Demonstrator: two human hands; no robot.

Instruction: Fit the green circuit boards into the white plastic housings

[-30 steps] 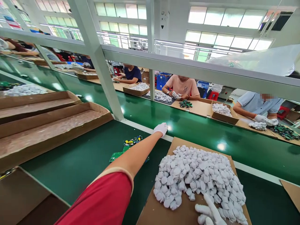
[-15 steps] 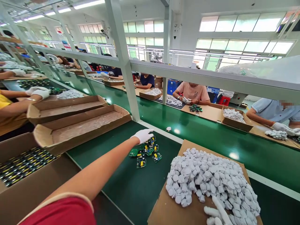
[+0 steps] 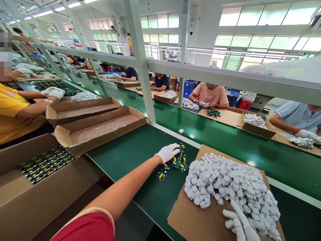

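Observation:
My left hand [image 3: 169, 153], in a white glove, reaches over the dark green bench with its fingers stretched out. Its fingertips touch a loose cluster of small green circuit boards [image 3: 182, 167] with yellow and black parts; the thumb side is hidden. Near the bottom edge my right hand [image 3: 238, 222], also gloved in white, is open with fingers apart and nothing in them. It hovers by the near side of a large heap of small white wrapped pieces [image 3: 233, 180], which lies on a cardboard sheet [image 3: 185, 214].
An open carton [image 3: 62, 187] with rows of circuit boards stands at the left, near two shallow cardboard trays [image 3: 102, 129]. A metal post [image 3: 142, 67] and rail rise ahead. Beyond runs a green conveyor [image 3: 215, 137] bearing one white piece [image 3: 181, 131]; co-workers sit along it.
The circuit boards have shifted right across the bench and lie closer to the cardboard sheet, with my left hand moving along with them. The view has turned slightly left and down.

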